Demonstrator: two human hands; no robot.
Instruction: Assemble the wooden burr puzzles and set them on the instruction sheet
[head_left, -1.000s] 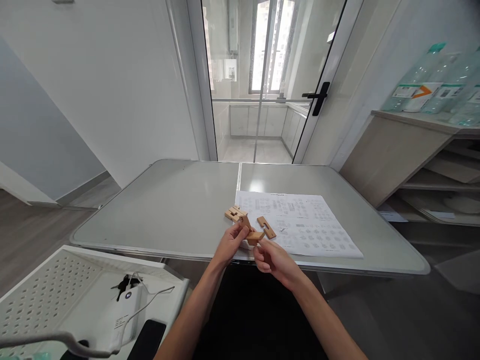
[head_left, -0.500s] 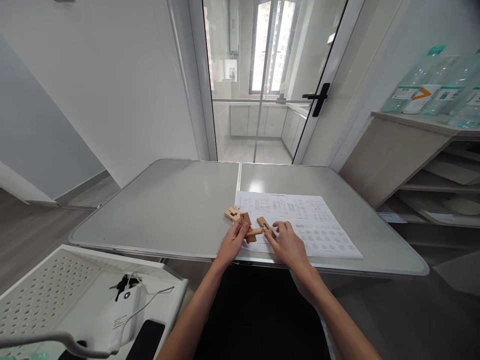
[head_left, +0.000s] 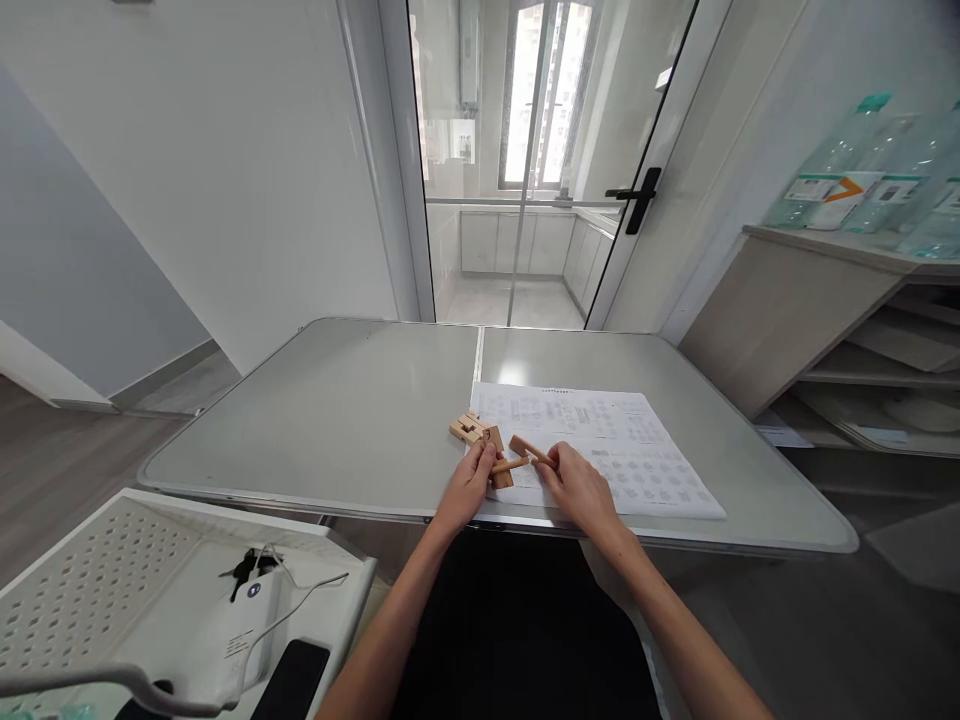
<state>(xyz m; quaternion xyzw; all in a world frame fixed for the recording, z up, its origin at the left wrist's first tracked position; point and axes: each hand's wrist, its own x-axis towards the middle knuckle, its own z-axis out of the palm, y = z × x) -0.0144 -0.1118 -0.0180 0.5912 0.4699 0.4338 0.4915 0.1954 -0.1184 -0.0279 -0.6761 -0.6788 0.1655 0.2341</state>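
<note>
My left hand is closed on a joined pair of notched wooden puzzle pieces near the front edge of the grey table. My right hand pinches another wooden piece by one end and holds it tilted up just above the printed instruction sheet. The two held pieces are close together, almost touching. A small cluster of further wooden pieces lies on the table just beyond my left hand.
A white perforated cart at the lower left carries a power bank with cable, keys and a dark phone. Wooden shelves with plastic bottles stand at the right. A glass door is behind the table.
My right hand went from my left hand's pieces to the loose piece on the sheet, closed on it and lifted it off the paper. My left hand stayed put.
</note>
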